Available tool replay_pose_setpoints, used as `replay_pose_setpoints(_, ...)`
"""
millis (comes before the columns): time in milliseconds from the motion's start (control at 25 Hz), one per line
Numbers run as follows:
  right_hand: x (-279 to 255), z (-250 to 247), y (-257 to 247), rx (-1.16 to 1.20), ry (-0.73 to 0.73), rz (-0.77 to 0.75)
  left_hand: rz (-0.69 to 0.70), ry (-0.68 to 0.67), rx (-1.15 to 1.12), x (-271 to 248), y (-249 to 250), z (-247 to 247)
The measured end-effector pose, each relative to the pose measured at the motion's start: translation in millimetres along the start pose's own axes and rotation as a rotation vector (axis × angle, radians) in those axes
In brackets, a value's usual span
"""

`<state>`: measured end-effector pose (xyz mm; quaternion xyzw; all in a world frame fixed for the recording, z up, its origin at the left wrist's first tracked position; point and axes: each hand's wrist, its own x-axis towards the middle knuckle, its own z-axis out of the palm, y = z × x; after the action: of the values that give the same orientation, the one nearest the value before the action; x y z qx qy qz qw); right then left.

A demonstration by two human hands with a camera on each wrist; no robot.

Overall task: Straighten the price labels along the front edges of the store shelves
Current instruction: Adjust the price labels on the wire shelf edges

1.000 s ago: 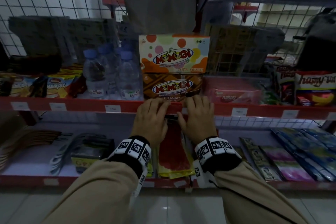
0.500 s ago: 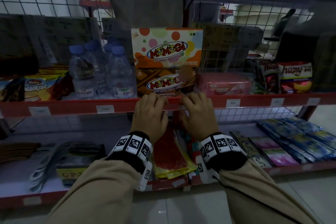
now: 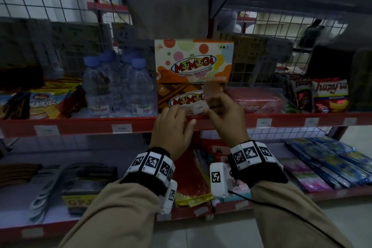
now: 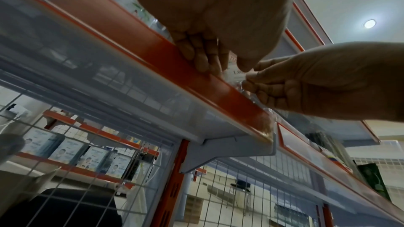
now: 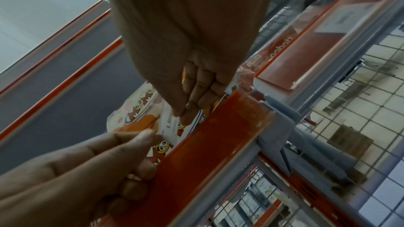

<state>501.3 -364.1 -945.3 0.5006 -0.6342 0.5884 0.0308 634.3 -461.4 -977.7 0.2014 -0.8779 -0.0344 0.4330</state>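
Observation:
A small white price label (image 3: 198, 107) is held just above the red front rail (image 3: 80, 125) of the middle shelf, in front of the chocolate Momogi box (image 3: 181, 96). My left hand (image 3: 182, 111) pinches its left end, with the other fingers resting on the rail. My right hand (image 3: 211, 106) pinches its right end between thumb and fingertips. The right wrist view shows the label (image 5: 170, 123) with printed digits, the right hand (image 5: 188, 110) above it and the left hand (image 5: 150, 135) below. In the left wrist view the label (image 4: 237, 73) sits between both hands over the rail (image 4: 153, 47).
Other price labels (image 3: 121, 128) (image 3: 264, 122) sit in the same rail to either side. Water bottles (image 3: 138, 86) stand left of the Momogi boxes and a pink wafer pack (image 3: 259, 100) lies right. The lower shelf holds snack packets (image 3: 322, 165). Wire mesh backs the shelves.
Both hands lay over the rail with fingers spread before. They now pinch the white label and hold it up above the rail. The head view has also shifted.

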Motion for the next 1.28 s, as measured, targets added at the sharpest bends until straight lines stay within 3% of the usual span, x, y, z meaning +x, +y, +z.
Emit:
replay_pose_setpoints(160,-1.4,1.8,4.6,0.108,-0.059,0.059,-0.125,0.011,-0.126,4.9,3.2,1.0)
replay_pose_setpoints(280,-5.6,-2.8,4.5,0.099,-0.104,0.032,-0.126,0.037,-0.093,7.5,5.0,2.4)
replay_pose_setpoints(520,-5.5,-9.7,5.0,-0.251,-0.1,-0.131,-0.071,0.05,0.0,3.4,7.1,5.4)
replay_pose_setpoints(640,-2.6,-11.2,4.9,-0.195,-0.039,-0.097,-0.102,0.049,-0.043,1.6,8.2,4.3)
replay_pose_setpoints(1280,-7.7,-19.3,4.6,-0.675,-0.319,-0.17,0.001,-0.014,0.175,-0.9,11.3,0.3)
